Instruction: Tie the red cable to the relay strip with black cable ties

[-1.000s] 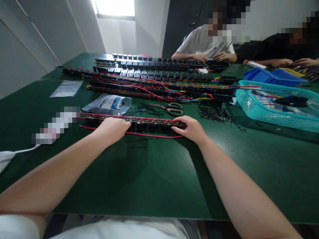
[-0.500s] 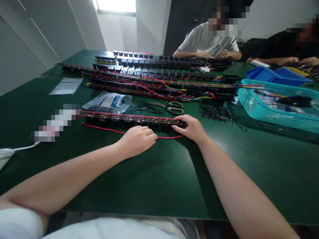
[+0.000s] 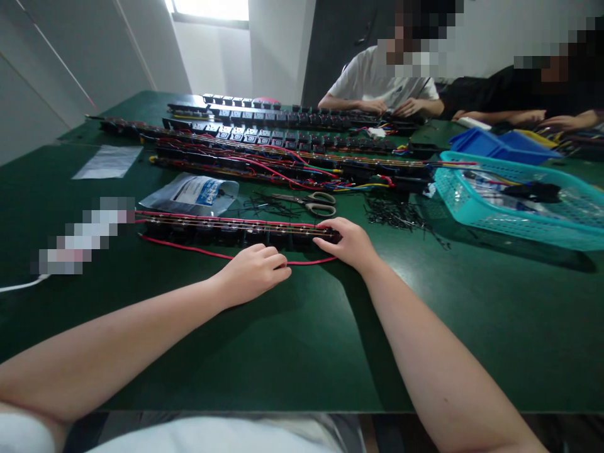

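Lengthwise before me lies a black strip of socket modules (image 3: 214, 229), with red and brownish wires along its top. A loose red wire (image 3: 189, 246) loops along its near side. My left hand (image 3: 255, 272) is closed over this wire at the strip's near edge, its fingers curled together and their tips partly hidden. At the strip's right end, my right hand (image 3: 349, 244) grips it, thumb on the near side and fingers over the top. Behind the strip lie grey-handled scissors (image 3: 321, 204).
Black cable ties (image 3: 396, 212) lie scattered behind my right hand. A turquoise basket (image 3: 514, 226) and a blue bin (image 3: 503, 146) stand to the right. More wired strips (image 3: 264, 157) lie farther back, with a plastic bag (image 3: 189, 194) nearer. Two people sit across the green table (image 3: 292, 358).
The whole view has shifted, so the things on the table appear slightly farther left. Both hands keep nearly the same places on the strip and wire.
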A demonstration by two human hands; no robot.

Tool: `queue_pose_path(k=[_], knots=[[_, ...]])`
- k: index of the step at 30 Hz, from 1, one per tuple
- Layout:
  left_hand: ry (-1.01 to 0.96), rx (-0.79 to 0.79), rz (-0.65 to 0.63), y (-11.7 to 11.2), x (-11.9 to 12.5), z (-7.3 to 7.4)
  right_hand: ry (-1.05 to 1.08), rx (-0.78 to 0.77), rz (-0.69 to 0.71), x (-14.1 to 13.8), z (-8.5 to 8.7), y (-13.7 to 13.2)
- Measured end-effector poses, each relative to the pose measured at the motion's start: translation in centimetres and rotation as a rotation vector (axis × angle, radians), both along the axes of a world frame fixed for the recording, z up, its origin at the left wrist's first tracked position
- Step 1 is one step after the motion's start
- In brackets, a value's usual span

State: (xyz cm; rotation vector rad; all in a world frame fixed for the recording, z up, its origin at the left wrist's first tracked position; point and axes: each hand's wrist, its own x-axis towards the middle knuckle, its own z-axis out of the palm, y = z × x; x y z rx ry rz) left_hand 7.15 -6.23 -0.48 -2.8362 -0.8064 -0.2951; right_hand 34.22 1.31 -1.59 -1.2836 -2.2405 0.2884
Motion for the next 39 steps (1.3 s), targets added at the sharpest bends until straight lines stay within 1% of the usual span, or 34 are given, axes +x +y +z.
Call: queue_pose_path(k=[3, 5, 12, 16, 21, 26, 30, 32, 34, 36, 39], knots=[[0.016, -0.01, -0.047, -0.3, 0.1, 0.0, -0.001, -0.003, 0.001, 0.0, 0.1, 0.0], [0.018, -0.025, -0.053, -0.5, 0.2, 0.0, -0.002, -0.005, 0.0, 0.0, 0.1, 0.0], [-0.065, -0.111, 0.015, 0.0, 0.3, -0.1, 0.005, -0.002, 0.008, 0.1, 0.0, 0.1], [-0.089, -0.138, 0.012, 0.3, 0.0, -0.3, 0.012, 0.003, 0.012, 0.2, -0.2, 0.2], [-0.074, -0.109, -0.044, 0.1, -0.1, -0.3, 0.014, 0.0, 0.004, 0.1, -0.2, 0.1], [-0.101, -0.067, -0.059, -0.1, -0.1, -0.1, 0.006, 0.007, -0.004, 0.0, 0.0, -0.1], [-0.141, -0.048, -0.063, 0.6, -0.1, 0.8, -0.016, 0.015, -0.002, 0.0, -0.1, -0.2], [-0.172, -0.041, -0.067, 1.3, 0.5, 1.6, -0.038, 0.01, 0.007, 0.0, -0.2, -0.2], [-0.207, -0.04, -0.083, 2.2, 1.9, 2.6, -0.064, -0.002, 0.016, 0.1, -0.3, -0.1], [-0.239, -0.048, -0.11, 3.2, 4.1, 3.5, -0.087, -0.018, 0.024, 0.0, -0.4, 0.0], [-0.285, -0.054, -0.125, 5.2, 8.2, 4.4, -0.106, -0.037, 0.015, -0.2, -0.6, 0.1]])
